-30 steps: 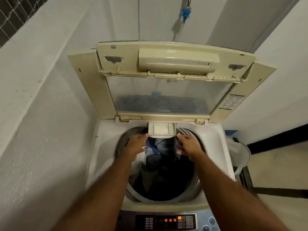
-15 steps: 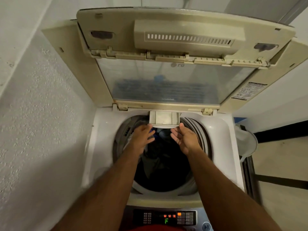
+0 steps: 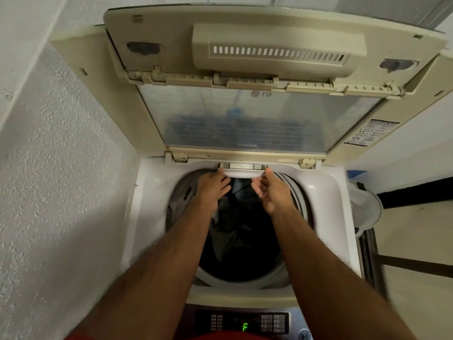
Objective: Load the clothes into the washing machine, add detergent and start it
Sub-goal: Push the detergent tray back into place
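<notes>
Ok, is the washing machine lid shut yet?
No, the lid stands folded up at the back, leaving the drum open with clothes showing inside.

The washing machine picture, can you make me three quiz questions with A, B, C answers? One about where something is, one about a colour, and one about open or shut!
1. Where do both hands touch the machine?
A. the button panel
B. the small white detergent drawer at the back rim
C. the folded lid

2. What colour is the glowing letter F on the dark control panel?
A. green
B. blue
C. white

3. How is the beige top-loading washing machine's lid?
A. shut flat
B. taken off
C. folded up open

Answers: 1 B, the left hand and right hand have fingertips on the drawer. 2 A, the F shines green. 3 C, the lid stands raised above the tub holding dark clothes.
</notes>
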Tool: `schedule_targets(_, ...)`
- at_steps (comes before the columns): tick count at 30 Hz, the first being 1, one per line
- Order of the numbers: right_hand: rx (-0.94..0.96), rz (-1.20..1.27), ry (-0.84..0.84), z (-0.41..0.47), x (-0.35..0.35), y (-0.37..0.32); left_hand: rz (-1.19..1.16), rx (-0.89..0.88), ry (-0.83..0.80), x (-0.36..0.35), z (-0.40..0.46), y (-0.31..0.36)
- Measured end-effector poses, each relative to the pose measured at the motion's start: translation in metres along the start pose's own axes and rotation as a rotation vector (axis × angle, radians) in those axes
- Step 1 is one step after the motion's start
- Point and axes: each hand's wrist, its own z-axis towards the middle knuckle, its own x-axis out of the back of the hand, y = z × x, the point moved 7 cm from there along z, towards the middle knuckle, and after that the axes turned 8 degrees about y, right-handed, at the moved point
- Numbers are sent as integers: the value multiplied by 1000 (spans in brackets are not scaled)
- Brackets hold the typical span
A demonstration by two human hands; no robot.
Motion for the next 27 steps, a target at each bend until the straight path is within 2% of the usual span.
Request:
schedule_targets(5, -88, 144, -36, -24, -17, -6, -178, 91, 0, -7, 0, 0)
schedule_targets(9, -160, 222, -110, -38, -34, -10, -378, 177, -86, -19, -11, 8)
schedule_targets(14, -196, 237, -165, -33, -45, -12, -476, 195, -111, -29, -14, 17)
schedule_targets(19, -197, 273, -261, -43, -44, -15, -460, 183, -119, -33, -29, 17)
schedule_targets(27, -158, 217, -289, -30, -54, -24, -358, 111, -99, -42, -34, 33)
